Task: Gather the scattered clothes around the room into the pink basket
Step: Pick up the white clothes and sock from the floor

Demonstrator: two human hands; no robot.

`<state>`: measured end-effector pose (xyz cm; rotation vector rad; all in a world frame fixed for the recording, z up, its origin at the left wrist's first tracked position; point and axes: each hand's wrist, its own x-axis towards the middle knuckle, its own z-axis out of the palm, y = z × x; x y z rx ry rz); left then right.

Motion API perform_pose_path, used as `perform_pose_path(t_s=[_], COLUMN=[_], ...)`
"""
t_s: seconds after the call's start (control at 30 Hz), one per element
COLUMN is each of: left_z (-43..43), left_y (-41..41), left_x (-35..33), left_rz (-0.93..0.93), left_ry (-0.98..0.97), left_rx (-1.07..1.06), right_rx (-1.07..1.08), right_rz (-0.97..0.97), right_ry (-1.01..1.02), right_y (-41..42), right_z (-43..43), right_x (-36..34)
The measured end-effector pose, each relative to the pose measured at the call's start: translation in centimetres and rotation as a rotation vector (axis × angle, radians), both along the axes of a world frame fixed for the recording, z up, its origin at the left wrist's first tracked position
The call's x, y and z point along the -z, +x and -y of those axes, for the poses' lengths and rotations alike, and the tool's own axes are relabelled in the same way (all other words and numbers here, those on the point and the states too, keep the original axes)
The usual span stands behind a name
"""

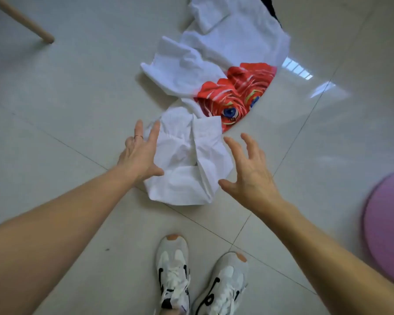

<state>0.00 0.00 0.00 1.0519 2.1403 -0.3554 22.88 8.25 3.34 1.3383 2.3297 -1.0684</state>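
The left hand (141,153) and the right hand (248,171) are both spread wide, fingers splayed and holding nothing. They sit one on either side of the near end of a crumpled white garment (187,164). The left hand's fingertips lie over the cloth's left edge, though whether they touch it cannot be told. The right hand hovers just beside the right edge, apart from it.

The garment lies on the tiled floor (66,98), just ahead of the person's sneakers (173,269), and runs away from them in loose folds. Partway along it shows a red print (234,94) of roses with blue eyes (whether the near bundle and the far stretch are one piece or two cannot be told).

It looks like thin cotton: light, soft and wholly limp, so it would likely sag and trail if taken by one corner. The better hold is probably a scoop from both sides at the near bunched folds, gathering cloth into the palms before lifting. Nothing about it seems fragile, though the glossy tiles would let it slide.

The pink basket (387,223) shows, blurred, at the right edge, near the right forearm. A wooden leg (32,28) stands at the far left, well apart from the clothes.
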Motion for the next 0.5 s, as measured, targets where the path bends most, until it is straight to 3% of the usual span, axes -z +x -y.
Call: perform_pose_path(t_s=[0.17,0.27,0.5], left_z=[-2.2,-3.2,-6.0], left_y=[0.2,1.0,5.0], left_x=[5.1,6.8,0.7], left_rz=[0.078,0.053,0.316], left_ry=[0.019,0.015,0.067], left_rx=[-0.152,-0.117,0.419], right_rx=[0.019,0.008,-0.052], right_rz=[0.034,0.038,0.075], right_ry=[0.04,0.063,-0.011], right_y=[1.0,1.1,-0.4], right_z=[0.6,0.0,-0.2], right_x=[3.7,4.5,4.0])
